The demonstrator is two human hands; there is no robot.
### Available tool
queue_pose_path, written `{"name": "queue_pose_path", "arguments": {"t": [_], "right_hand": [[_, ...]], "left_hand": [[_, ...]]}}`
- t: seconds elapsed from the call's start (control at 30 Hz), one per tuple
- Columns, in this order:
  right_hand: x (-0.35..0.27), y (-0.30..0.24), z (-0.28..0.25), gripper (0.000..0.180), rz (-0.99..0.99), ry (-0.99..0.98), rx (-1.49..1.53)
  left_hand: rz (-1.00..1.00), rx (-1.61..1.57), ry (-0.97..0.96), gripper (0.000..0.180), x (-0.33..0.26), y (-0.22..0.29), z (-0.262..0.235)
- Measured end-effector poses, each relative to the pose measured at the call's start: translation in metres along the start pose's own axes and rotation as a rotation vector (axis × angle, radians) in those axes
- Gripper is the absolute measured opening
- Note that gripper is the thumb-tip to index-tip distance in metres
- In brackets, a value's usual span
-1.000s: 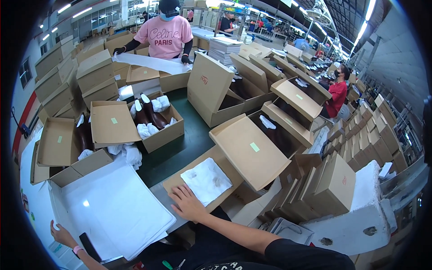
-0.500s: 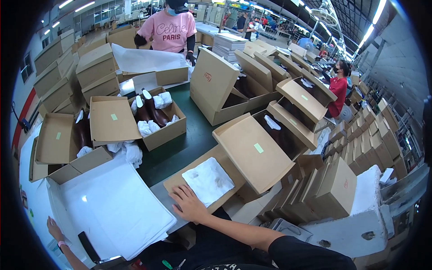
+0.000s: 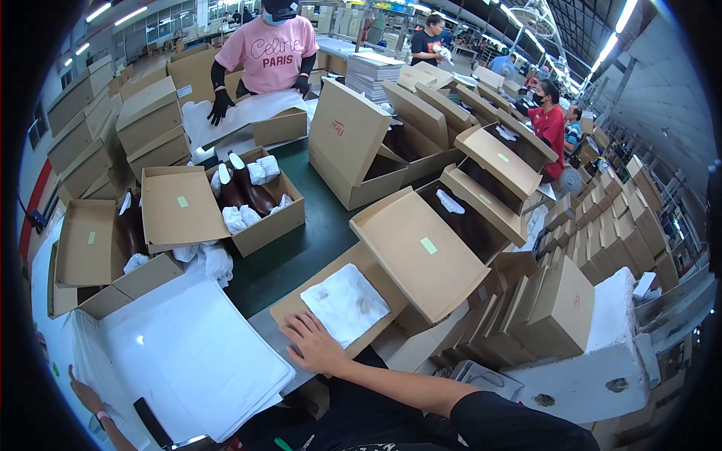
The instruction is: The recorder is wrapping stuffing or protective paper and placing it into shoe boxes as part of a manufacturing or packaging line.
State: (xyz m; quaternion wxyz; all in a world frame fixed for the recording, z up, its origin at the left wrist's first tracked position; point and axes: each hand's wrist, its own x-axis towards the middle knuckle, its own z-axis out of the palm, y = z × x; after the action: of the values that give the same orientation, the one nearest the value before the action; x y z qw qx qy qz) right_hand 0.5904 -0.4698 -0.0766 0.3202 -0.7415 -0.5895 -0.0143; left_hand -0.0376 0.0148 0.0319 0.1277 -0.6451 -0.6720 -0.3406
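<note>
Resting palm-down with fingers a bit spread, the right hand is just right of the white paper stack, fingertips at the near edge of a white pad, and it doesn't seem to be gripping anything. That pad lies on a flat cardboard piece, also right of the stack. Left hand is over by the stack's left edge, fingers loosely stretched, and honestly can't tell if it's pinching a sheet. Beyond the stack there's a box with brown boots, and a pink-shirted co-worker farther back.
</note>
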Motion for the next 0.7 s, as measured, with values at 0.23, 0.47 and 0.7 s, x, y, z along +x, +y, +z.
{"name": "queue_pose_path", "arguments": {"t": [0.23, 0.47, 0.7], "right_hand": [[0.001, 0.001, 0.002, 0.051, 0.004, -0.021, -0.008], [-0.001, 0.002, 0.002, 0.052, 0.009, -0.027, -0.025], [-0.001, 0.002, 0.002, 0.051, 0.001, -0.013, -0.021]], "left_hand": [[0.112, -0.116, -0.107, 0.034, -0.007, 0.001, 0.018], [0.027, -0.187, -0.364, 0.038, 0.012, -0.009, 0.018], [-0.005, -0.053, -0.233, 0.032, 0.021, -0.009, 0.01]]}}
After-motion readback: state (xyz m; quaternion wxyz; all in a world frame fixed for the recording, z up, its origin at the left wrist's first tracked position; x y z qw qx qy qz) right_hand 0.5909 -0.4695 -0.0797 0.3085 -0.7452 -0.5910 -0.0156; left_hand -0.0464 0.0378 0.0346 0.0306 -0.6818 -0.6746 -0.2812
